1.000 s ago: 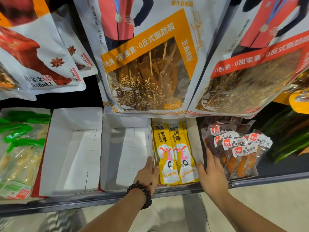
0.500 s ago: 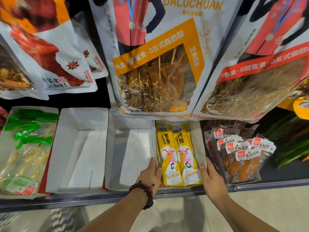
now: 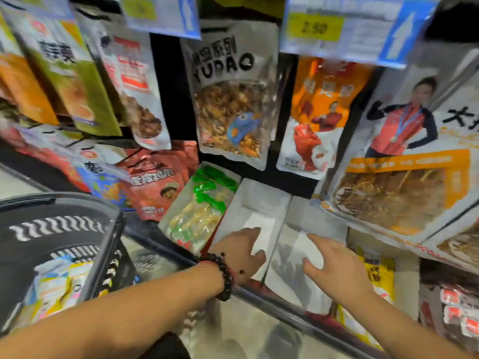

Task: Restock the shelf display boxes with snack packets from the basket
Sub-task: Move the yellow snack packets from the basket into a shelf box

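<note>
- The single head view looks forward and down at a tilt, so the shelf edge [image 3: 272,296] runs diagonally.
- It sits close to the white display boxes [image 3: 248,203].
- The basket [image 3: 64,229] fills its lower left corner.
- Motion blur softens the frame.

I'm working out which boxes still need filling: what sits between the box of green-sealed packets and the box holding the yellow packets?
The head view shows two empty white display boxes side by side, with the left hand and right hand over them.
</note>
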A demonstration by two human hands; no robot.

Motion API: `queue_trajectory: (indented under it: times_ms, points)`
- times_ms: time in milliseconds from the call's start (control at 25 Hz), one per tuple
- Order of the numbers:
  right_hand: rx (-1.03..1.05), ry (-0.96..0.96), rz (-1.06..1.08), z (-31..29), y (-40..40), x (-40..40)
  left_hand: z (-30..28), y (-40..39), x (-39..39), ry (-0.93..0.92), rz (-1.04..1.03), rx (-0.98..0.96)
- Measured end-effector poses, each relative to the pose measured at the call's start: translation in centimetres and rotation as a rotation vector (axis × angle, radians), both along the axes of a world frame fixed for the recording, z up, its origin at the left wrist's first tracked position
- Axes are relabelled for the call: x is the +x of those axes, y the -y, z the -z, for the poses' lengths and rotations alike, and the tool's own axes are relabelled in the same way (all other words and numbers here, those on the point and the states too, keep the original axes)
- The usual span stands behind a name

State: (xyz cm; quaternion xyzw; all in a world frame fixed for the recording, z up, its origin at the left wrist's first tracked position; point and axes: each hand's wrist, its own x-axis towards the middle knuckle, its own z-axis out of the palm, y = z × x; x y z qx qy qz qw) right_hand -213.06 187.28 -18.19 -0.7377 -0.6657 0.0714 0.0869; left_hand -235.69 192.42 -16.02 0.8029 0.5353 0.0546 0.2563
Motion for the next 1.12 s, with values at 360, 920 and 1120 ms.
queue_trajectory:
  times_ms: [360, 920, 1120]
  points:
    - [0.092, 0.109, -0.604, -7.7, -5.7, -25.2, -7.3, 3.8, -24.8, -0.254, -0.426, 0.16]
    - [0.127, 0.122, -0.855, -5.2, -2.1, -37.7, 7.8, 9.6, -38.8, -0.278, -0.876, -0.509]
    - [0.075, 0.124, -0.834, -5.0, -1.4, -35.8, 14.0, 9.2, -36.2, -0.228, -0.714, -0.589]
